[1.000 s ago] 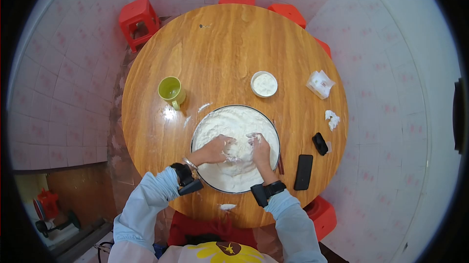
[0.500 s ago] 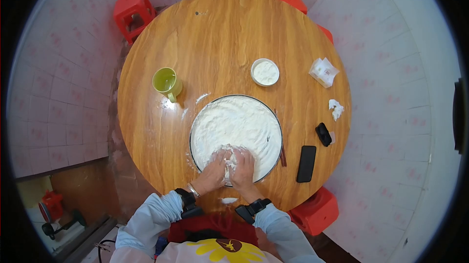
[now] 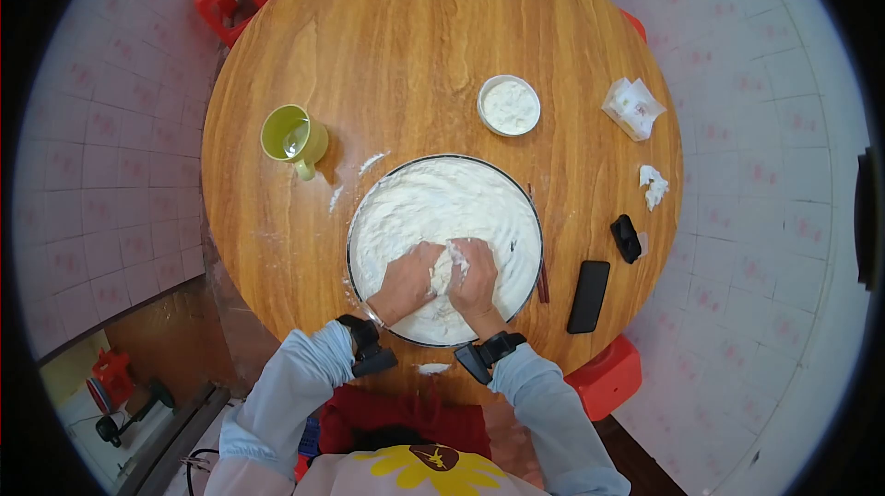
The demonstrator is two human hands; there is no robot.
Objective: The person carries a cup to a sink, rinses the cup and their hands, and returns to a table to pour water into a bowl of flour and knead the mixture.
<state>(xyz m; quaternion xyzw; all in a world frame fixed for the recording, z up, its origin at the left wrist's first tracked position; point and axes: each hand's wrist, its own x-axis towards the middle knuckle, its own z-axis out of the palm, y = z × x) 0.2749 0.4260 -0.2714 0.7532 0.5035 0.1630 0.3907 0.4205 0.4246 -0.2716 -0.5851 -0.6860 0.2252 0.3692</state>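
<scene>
A round dark-rimmed tray (image 3: 406, 192) spread with white flour lies on the round wooden table (image 3: 415, 53). Over its lower half, my left hand (image 3: 406, 282) and my right hand (image 3: 473, 277) press together from both sides on a pale clump of dough (image 3: 442, 277). The fingers of both hands curl inward around the clump, and the fingertips are partly hidden in it. Loose flour and small crumbs of dough lie below the hands in the tray.
A green mug (image 3: 295, 138) with liquid stands at the left. A bowl of flour (image 3: 509, 105) is beyond the tray. At the right are a plastic packet (image 3: 634, 109), crumpled tissue (image 3: 654, 186), a black case (image 3: 626, 238), a phone (image 3: 588, 297) and dark chopsticks (image 3: 543, 282). Red stools surround the table.
Both hands have moved forward, further into the tray, with the clump between them. The view has tilted closer, so the table's far edge has partly left the frame.
</scene>
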